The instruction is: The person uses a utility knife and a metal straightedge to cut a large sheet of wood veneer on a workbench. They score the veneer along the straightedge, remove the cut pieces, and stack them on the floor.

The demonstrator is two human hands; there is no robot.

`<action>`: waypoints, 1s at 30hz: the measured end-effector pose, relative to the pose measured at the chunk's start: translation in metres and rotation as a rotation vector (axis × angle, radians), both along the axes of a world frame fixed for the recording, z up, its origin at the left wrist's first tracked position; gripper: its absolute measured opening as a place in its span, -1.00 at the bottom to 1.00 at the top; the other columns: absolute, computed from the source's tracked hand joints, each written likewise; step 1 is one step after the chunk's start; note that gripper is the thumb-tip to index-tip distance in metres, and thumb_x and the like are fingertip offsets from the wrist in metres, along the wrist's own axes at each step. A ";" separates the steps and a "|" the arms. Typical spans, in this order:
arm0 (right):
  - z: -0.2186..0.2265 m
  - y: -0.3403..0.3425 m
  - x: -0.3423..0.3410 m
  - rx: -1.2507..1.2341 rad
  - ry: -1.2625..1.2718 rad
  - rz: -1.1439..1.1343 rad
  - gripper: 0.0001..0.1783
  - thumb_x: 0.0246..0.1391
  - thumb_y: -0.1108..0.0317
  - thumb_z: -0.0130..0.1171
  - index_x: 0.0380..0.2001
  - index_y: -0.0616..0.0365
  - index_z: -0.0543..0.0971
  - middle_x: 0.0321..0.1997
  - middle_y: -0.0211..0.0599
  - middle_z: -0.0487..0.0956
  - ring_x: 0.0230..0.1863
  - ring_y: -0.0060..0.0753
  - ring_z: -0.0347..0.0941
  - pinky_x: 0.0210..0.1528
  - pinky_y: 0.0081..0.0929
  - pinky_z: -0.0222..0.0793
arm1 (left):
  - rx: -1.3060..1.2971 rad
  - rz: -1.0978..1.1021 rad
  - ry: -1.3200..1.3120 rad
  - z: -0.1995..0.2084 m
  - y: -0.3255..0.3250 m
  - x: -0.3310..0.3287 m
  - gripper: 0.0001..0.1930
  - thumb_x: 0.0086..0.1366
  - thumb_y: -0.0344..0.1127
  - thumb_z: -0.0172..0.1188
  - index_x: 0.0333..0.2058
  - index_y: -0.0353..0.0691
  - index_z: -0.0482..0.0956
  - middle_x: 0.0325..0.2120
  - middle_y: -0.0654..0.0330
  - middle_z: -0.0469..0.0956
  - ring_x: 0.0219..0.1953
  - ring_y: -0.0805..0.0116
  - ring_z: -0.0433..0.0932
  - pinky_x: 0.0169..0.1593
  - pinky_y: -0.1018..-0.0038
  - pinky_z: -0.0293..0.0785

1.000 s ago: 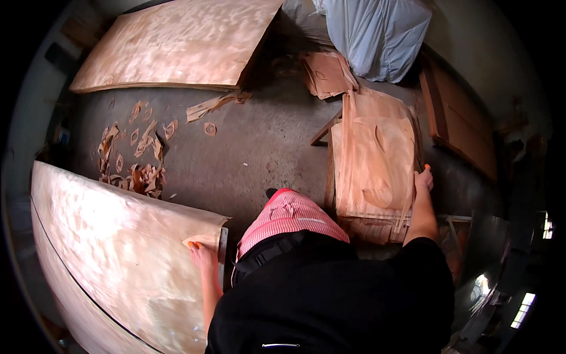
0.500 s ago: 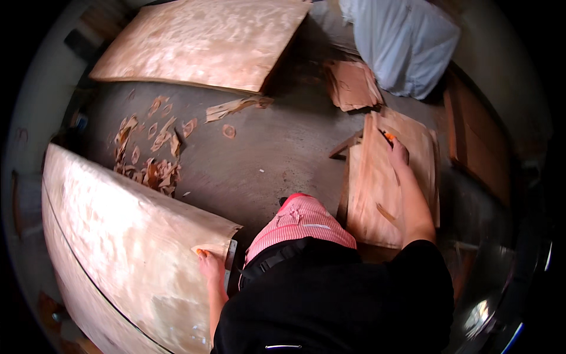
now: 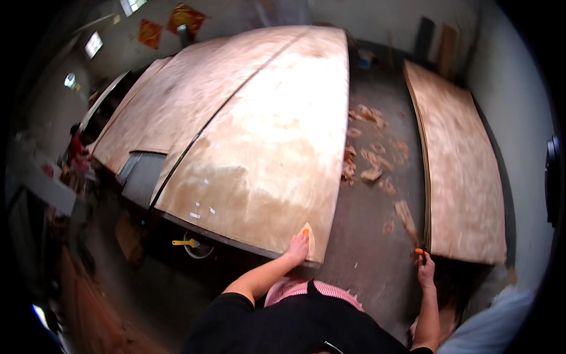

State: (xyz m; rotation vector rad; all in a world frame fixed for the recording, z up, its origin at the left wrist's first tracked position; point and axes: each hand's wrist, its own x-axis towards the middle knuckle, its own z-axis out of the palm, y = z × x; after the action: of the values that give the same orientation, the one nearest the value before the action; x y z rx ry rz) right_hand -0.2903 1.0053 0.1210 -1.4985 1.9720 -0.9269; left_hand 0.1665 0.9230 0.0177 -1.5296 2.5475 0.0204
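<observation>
My left hand (image 3: 298,246) lies at the near right corner of a large pale wood veneer sheet (image 3: 253,183). Its fingers are closed on a small pointed veneer piece (image 3: 311,241) lying against the sheet, and an orange cover shows at a fingertip. Off to the right, my right hand (image 3: 425,272) is closed around a small orange-and-black knife (image 3: 420,252); its blade is too small to make out. That hand hovers beside the near left corner of a second veneer stack (image 3: 463,177).
A dark strap (image 3: 203,131) crosses the big sheet. Veneer scraps (image 3: 370,158) litter the floor between the stacks. Under the near edge sits a bucket (image 3: 198,252) with a yellow-handled tool (image 3: 184,242). Another person (image 3: 78,154) is at the far left. Pale plastic wrapping (image 3: 495,324) stands lower right.
My view has swung left toward the large sheet. The right hand, with the knife, has left the smaller veneer pile on the right. My left hand stays at the sheet's corner with the veneer piece.
</observation>
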 end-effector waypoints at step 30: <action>0.426 -0.632 0.291 -0.676 -0.734 0.422 -0.53 0.01 0.09 0.03 0.02 -0.11 0.33 -0.34 -0.33 0.52 -0.77 -0.66 0.07 -0.76 -0.70 0.01 | -0.012 0.004 0.208 0.002 -0.004 0.010 -0.74 0.02 -0.29 -0.05 -0.33 -0.22 0.54 -0.22 0.18 0.38 -0.11 0.30 0.27 -0.21 0.42 0.20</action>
State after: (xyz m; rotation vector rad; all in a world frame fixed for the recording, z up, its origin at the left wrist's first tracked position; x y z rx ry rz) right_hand 0.0002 0.3736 0.5471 -1.4891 0.8116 -1.7213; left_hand 0.1767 0.9191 0.0192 -1.6149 2.7062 0.1740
